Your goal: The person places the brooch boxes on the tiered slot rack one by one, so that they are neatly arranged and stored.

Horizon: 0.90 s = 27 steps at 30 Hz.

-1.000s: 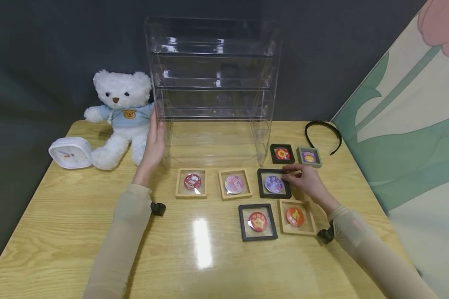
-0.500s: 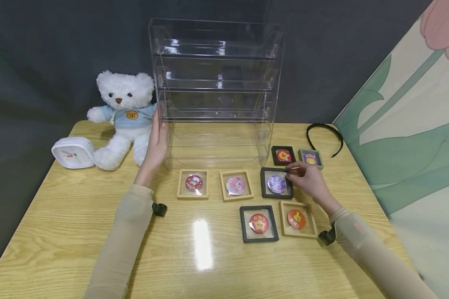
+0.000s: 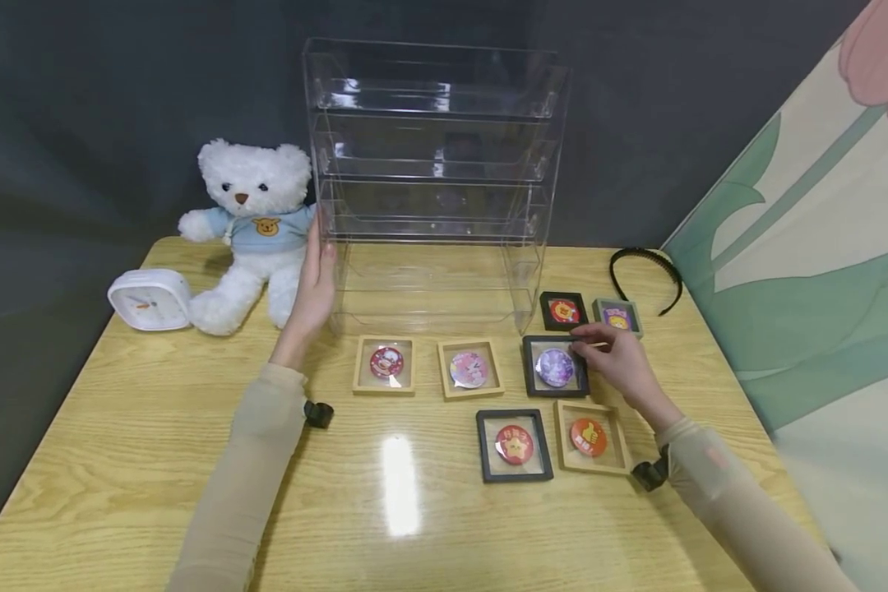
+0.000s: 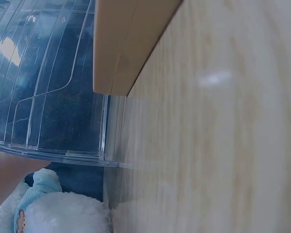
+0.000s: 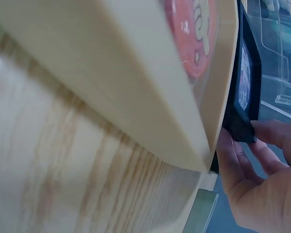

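My left hand (image 3: 314, 288) rests with straight fingers against the left side of a clear tiered display shelf (image 3: 437, 177); in the left wrist view only part of the hand (image 4: 9, 177) shows by the shelf's side. My right hand (image 3: 623, 368) pinches the right upper corner of a black display frame (image 3: 529, 367) containing a purple badge (image 3: 556, 367). Thumb and fingers close on that frame's corner (image 5: 240, 127) in the right wrist view. Two wooden frames with badges, a red one (image 3: 387, 362) and a pink one (image 3: 469, 370), lie in the same row.
Nearer lie a black frame (image 3: 481, 448) and a wooden frame (image 3: 592, 468). Small black (image 3: 548, 311) and green (image 3: 600, 309) frames lie behind my right hand, before a black headband (image 3: 647, 252). A white teddy bear (image 3: 255, 177) and clock (image 3: 150, 301) are left.
The black frame with the purple badge has shifted slightly right with my right hand, away from the pink badge's frame. My left hand stays against the shelf. The head view has shifted a little.
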### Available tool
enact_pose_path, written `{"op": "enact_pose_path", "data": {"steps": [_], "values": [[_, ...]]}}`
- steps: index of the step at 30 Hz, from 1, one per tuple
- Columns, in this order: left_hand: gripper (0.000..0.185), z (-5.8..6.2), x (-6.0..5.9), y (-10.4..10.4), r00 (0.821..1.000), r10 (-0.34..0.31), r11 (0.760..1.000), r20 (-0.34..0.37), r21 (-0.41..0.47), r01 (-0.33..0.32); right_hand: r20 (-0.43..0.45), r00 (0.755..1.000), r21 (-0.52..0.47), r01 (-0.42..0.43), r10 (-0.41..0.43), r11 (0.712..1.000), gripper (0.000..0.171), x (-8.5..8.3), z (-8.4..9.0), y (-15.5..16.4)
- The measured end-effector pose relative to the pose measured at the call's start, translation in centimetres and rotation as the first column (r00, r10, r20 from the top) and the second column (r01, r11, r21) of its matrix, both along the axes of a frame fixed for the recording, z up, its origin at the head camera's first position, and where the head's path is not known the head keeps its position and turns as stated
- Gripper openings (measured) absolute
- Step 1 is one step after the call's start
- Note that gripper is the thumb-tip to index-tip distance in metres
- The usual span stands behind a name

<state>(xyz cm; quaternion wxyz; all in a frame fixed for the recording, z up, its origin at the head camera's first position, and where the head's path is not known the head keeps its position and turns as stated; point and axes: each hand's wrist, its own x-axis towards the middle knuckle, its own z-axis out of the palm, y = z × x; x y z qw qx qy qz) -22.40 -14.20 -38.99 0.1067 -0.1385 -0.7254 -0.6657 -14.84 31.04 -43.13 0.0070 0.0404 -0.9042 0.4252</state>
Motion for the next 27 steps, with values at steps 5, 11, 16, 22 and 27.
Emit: {"op": "enact_pose_path", "data": {"steps": [5,11,16,22,27], "values": [[0.059,0.1,-0.1,0.0,1.000,-0.003,1.000,-0.014,-0.004,0.003,0.046,0.999,-0.071,0.009,-0.006,0.997,0.031,0.3,0.2,0.2],[0.059,-2.2,-1.8,-0.4,0.999,0.018,0.999,-0.026,-0.028,-0.019,0.056,0.998,-0.151,0.018,-0.009,0.988,0.032,0.5,0.3,0.4],[0.060,-3.3,-2.6,-0.7,0.998,0.028,0.999,-0.052,-0.031,-0.029,0.021,1.000,-0.195,0.006,-0.002,0.981,0.031,0.5,0.4,0.5],[0.059,-0.5,-0.5,-0.1,1.000,0.016,1.000,-0.027,-0.015,-0.017,-0.019,1.000,-0.215,0.005,-0.009,0.977,0.029,0.3,0.9,0.6],[0.058,0.0,-0.1,-0.1,1.000,0.015,1.000,-0.023,-0.007,-0.016,-0.050,0.998,-0.248,0.016,-0.029,0.969,0.032,0.2,1.6,0.5]]}}
